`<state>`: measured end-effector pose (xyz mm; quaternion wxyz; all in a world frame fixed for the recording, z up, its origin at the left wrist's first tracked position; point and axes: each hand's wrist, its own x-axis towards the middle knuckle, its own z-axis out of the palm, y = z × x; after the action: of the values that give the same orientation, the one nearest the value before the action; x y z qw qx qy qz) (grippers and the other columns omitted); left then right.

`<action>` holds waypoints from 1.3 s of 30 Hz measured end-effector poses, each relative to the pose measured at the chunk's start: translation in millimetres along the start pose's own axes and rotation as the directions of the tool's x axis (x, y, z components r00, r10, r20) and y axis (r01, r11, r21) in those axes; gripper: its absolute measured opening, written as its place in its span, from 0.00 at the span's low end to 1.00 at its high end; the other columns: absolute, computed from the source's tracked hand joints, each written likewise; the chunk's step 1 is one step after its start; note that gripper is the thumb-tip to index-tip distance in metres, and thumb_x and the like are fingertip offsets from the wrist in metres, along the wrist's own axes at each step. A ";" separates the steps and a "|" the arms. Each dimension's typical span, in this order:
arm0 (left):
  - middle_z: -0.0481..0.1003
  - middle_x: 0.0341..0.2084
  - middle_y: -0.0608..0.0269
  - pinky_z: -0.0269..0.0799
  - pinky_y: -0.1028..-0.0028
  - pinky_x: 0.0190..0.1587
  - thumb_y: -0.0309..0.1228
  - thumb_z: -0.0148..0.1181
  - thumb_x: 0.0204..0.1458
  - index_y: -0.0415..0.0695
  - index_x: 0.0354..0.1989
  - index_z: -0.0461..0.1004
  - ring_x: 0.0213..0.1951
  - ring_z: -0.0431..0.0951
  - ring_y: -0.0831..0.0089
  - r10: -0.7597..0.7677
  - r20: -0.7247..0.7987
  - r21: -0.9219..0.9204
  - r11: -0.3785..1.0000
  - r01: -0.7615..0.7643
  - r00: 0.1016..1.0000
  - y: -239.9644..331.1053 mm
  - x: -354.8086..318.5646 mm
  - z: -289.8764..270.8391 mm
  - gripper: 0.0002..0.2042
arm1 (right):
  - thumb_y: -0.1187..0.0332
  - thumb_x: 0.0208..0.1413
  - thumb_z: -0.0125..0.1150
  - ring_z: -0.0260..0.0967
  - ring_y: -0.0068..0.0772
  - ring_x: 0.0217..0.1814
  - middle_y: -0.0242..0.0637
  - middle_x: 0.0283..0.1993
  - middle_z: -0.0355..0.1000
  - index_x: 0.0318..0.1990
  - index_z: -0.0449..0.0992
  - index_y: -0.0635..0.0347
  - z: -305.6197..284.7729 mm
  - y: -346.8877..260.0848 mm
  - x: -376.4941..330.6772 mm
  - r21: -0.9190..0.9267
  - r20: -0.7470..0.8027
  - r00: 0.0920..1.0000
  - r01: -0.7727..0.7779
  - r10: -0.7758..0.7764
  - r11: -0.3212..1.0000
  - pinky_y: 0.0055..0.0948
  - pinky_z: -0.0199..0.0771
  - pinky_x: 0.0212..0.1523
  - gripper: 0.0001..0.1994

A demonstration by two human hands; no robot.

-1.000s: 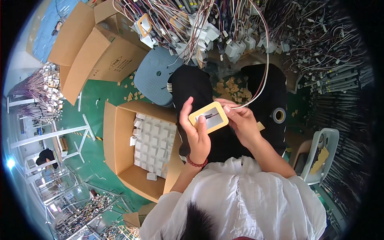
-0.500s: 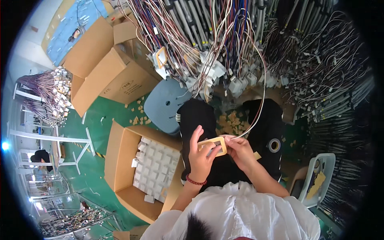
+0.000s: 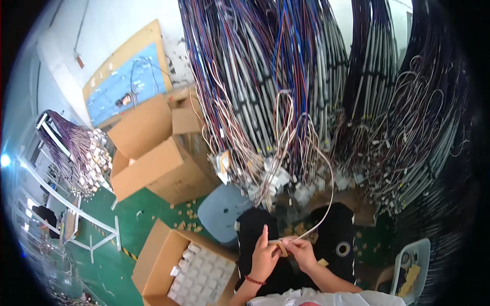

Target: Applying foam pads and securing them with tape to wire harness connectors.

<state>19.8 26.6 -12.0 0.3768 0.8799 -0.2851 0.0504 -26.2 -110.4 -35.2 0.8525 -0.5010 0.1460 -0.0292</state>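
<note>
I see the flat, tan-rimmed rectangular frame (image 3: pixel 278 247) over the black cloth lap (image 3: pixel 256 227), between my grips: the left hand (image 3: pixel 264 262) holds its left end, the right hand (image 3: pixel 303 254) pinches the slim, smooth white cable (image 3: pixel 327 211) at its right. Foreshortening hides its long axis from me. Boxy white pieces (image 3: pixel 201 275) line a brown cardboard carton (image 3: pixel 153 257) beyond the lap's left edge.

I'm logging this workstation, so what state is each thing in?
Left hand, gripping frame
Right hand, closed at frame and wire
Frame, tilted
Wire, slack, curving upward
Near box, open, holding white pieces
Far box, open
Tape, lying on right thigh
Bin, open, holding scraps
Bundles, hanging
</note>
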 end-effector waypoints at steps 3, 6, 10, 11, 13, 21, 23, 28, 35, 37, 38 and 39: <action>0.54 0.64 0.46 0.67 0.65 0.53 0.24 0.63 0.41 0.36 0.31 0.77 0.54 0.69 0.53 -0.064 0.030 -0.090 0.994 0.067 0.997 -2.8 2.7 -1.7 0.08 | 0.67 0.51 0.66 0.66 0.16 0.37 0.30 0.41 0.70 0.60 0.62 0.67 -6.1 8.4 6.3 -0.421 0.135 0.974 0.222 -0.182 0.879 0.15 0.65 0.34 0.30; 0.55 0.64 0.47 0.67 0.65 0.54 0.25 0.61 0.44 0.36 0.32 0.76 0.54 0.69 0.53 -0.013 0.008 -0.095 0.995 0.013 1.000 -5.2 7.9 -3.3 0.08 | 0.67 0.51 0.66 0.65 0.13 0.31 0.28 0.35 0.71 0.57 0.67 0.68 4.7 -7.8 6.2 -0.458 0.153 0.973 0.224 -0.172 0.860 0.15 0.64 0.30 0.26; 0.59 0.61 0.47 0.68 0.65 0.52 0.28 0.61 0.46 0.38 0.32 0.76 0.53 0.70 0.54 -0.041 0.060 -0.063 0.997 0.045 0.997 -4.2 8.1 -14.6 0.07 | 0.71 0.50 0.65 0.69 0.18 0.31 0.33 0.33 0.75 0.49 0.73 0.69 1.7 -30.1 11.5 -0.359 0.011 0.998 0.062 -0.062 0.931 0.18 0.70 0.32 0.18; 0.60 0.61 0.47 0.69 0.65 0.51 0.29 0.61 0.47 0.39 0.32 0.76 0.53 0.70 0.54 -0.075 0.052 -0.078 0.994 0.079 0.996 -4.3 5.7 -15.9 0.07 | 0.72 0.50 0.64 0.70 0.18 0.32 0.34 0.33 0.75 0.48 0.73 0.69 0.9 -27.7 12.3 -0.393 -0.004 0.990 0.128 -0.140 0.911 0.19 0.70 0.33 0.17; 0.62 0.60 0.48 0.70 0.69 0.49 0.30 0.59 0.51 0.39 0.32 0.76 0.49 0.74 0.60 -0.085 0.076 -0.066 0.994 0.091 0.993 -6.6 1.5 -15.1 0.07 | 0.75 0.50 0.62 0.71 0.19 0.35 0.36 0.35 0.76 0.47 0.74 0.70 -1.4 -29.5 14.0 -0.507 -0.027 0.967 0.204 -0.252 0.838 0.20 0.72 0.37 0.16; 0.76 0.28 0.64 0.70 0.82 0.34 0.34 0.51 0.60 0.40 0.41 0.72 0.28 0.75 0.79 -0.251 0.663 -0.676 0.203 0.708 0.705 -8.0 -27.8 -19.9 0.10 | 0.70 0.38 0.72 0.70 0.45 0.52 0.51 0.52 0.69 0.62 0.56 0.68 -38.2 -39.0 30.5 -0.785 0.021 0.891 0.295 -0.453 0.545 0.34 0.71 0.51 0.41; 0.73 0.25 0.64 0.68 0.83 0.30 0.33 0.51 0.59 0.39 0.44 0.71 0.25 0.71 0.81 -0.314 0.573 -0.758 0.148 0.635 0.757 -2.5 -25.0 -11.4 0.11 | 0.67 0.37 0.73 0.63 0.44 0.61 0.52 0.59 0.63 0.60 0.58 0.69 -27.2 -58.0 9.5 -0.906 0.013 0.927 0.170 -0.376 0.388 0.32 0.66 0.56 0.41; 0.73 0.24 0.64 0.66 0.83 0.28 0.30 0.51 0.59 0.37 0.50 0.71 0.24 0.69 0.83 -0.381 0.383 -0.842 0.229 0.488 0.841 23.2 -2.3 -7.2 0.13 | 0.79 0.44 0.62 0.61 0.23 0.32 0.37 0.41 0.63 0.56 0.62 0.62 -34.0 -62.2 -16.0 -0.719 -0.233 0.804 0.236 -0.547 0.654 0.21 0.67 0.34 0.28; 0.75 0.24 0.62 0.70 0.82 0.29 0.25 0.52 0.58 0.37 0.60 0.62 0.26 0.72 0.82 -0.283 0.330 -0.760 0.486 0.431 0.901 44.2 3.1 2.9 0.21 | 0.67 0.56 0.60 0.65 0.17 0.27 0.30 0.30 0.72 0.42 0.78 0.67 -13.8 -66.4 -17.9 -0.075 -0.078 0.991 -0.113 0.107 0.991 0.18 0.67 0.29 0.12; 0.75 0.24 0.61 0.69 0.82 0.29 0.24 0.52 0.58 0.38 0.62 0.57 0.25 0.72 0.82 -0.258 0.330 -0.762 0.494 0.418 0.908 43.0 -3.6 2.9 0.23 | 0.67 0.55 0.61 0.66 0.18 0.26 0.31 0.30 0.73 0.41 0.78 0.68 -14.6 -64.6 -14.9 -0.046 0.008 0.988 -0.154 0.154 0.987 0.19 0.68 0.29 0.12; 0.75 0.24 0.62 0.69 0.82 0.29 0.24 0.52 0.58 0.38 0.64 0.54 0.25 0.72 0.82 -0.263 0.360 -0.756 0.480 0.445 0.895 44.6 -4.2 0.3 0.25 | 0.69 0.54 0.62 0.66 0.18 0.25 0.30 0.26 0.72 0.40 0.77 0.68 -11.9 -68.4 -13.7 -0.042 0.001 0.984 -0.176 0.176 0.984 0.17 0.68 0.28 0.11; 0.75 0.25 0.62 0.69 0.81 0.29 0.23 0.52 0.57 0.39 0.65 0.51 0.25 0.72 0.82 -0.268 0.387 -0.749 0.466 0.470 0.882 44.4 -4.1 -1.8 0.27 | 0.69 0.54 0.62 0.67 0.18 0.25 0.30 0.26 0.72 0.38 0.77 0.68 -15.4 -68.5 -11.9 -0.031 0.044 0.980 -0.191 0.193 0.981 0.17 0.68 0.28 0.10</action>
<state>-7.4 5.2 16.2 0.7126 0.6381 -0.1154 -0.2678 -35.2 -155.1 19.5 0.8479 -0.4964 0.1738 0.0669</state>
